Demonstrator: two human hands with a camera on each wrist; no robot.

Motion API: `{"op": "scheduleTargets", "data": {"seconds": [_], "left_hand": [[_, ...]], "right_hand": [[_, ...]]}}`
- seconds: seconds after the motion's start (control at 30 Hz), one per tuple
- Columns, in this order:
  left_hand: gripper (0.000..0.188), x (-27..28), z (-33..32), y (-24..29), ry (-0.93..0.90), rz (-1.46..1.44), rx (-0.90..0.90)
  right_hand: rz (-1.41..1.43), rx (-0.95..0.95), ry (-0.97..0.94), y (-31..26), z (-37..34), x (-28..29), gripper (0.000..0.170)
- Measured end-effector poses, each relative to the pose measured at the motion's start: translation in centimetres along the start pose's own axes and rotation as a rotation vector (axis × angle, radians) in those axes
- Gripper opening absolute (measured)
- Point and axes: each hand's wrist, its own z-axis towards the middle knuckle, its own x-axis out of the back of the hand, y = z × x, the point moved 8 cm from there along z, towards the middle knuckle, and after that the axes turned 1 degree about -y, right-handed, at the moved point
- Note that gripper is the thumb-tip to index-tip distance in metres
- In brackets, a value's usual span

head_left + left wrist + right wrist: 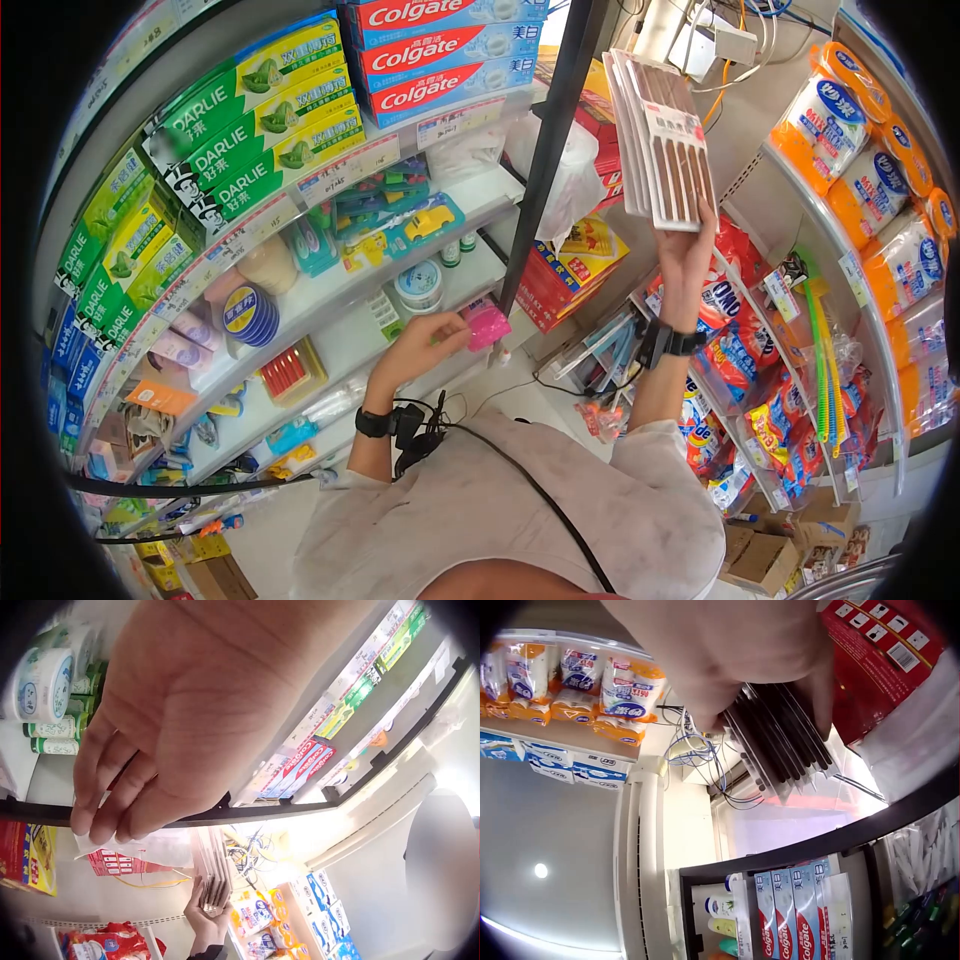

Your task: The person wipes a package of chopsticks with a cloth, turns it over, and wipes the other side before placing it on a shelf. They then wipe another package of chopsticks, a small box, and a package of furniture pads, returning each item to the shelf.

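Several flat packs of brown chopsticks (672,140) stand upright in my right hand (687,245), which grips them by their lower end. In the right wrist view, the dark sticks (780,739) show between the thumb and fingers (823,697). My left hand (425,347) hangs in front of the left shelves with fingers loosely bent. Its fingertips are right beside a pink packet (488,325) at the shelf corner. In the left wrist view nothing shows inside the left hand (180,712), and the pink packet is hidden.
Colgate boxes (450,55) and Darlie boxes (265,110) fill the upper left shelf. A dark shelf post (556,150) stands between my hands. Behind it are a white plastic bag (570,185) and red-yellow boxes (570,270). Orange-and-white packs (870,190) and detergent bags (735,340) line the right side.
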Motion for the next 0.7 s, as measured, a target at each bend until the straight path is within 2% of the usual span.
{"op": "scheduleTargets", "data": {"seconds": [0.07,0.13,0.17,0.2,0.27,0.37,0.47,0.57,0.67,0.7], "left_hand": [[0.018,-0.2,0.4,-0.4,0.023,-0.067,0.024],[0.018,-0.5,1.2,-0.4,0.02,-0.152,0.067],[0.018,-1.0,1.7,-0.3,0.009,-0.196,0.095],[0.022,-1.8,2.3,0.5,-0.029,-0.179,0.043],[0.035,-3.8,3.5,2.5,-0.107,-0.152,-0.061],[0.056,-6.9,4.7,5.7,-0.113,-0.323,-0.234],[0.079,-9.3,6.2,7.9,-0.125,-0.652,-0.269],[0.07,-10.1,6.4,11.6,-0.102,-1.079,-0.349],[0.058,-11.2,5.3,11.2,-0.033,-1.119,-0.031],[0.049,-10.9,4.6,11.4,0.028,-1.203,0.0]], "right_hand": [[0.017,0.063,-0.016,-0.9,-2.7,0.5,0.052],[0.069,0.046,-0.024,-0.9,-5.2,2.2,0.054],[0.095,0.009,0.013,-0.7,-6.7,3.1,0.054],[0.044,0.07,0.061,-0.9,-8.0,3.5,0.056],[0.027,0.105,0.116,-0.7,-11.1,4.1,0.064],[-0.059,0.119,0.095,-0.5,-15.3,3.8,0.069],[-0.148,0.106,0.229,0.2,-19.9,3.0,0.078],[-0.175,-0.003,0.197,1.7,-24.1,5.5,0.086],[-0.305,-0.112,0.22,2.5,-28.9,7.8,0.093],[-0.377,-0.083,0.223,2.2,-30.1,7.5,0.091]]}}
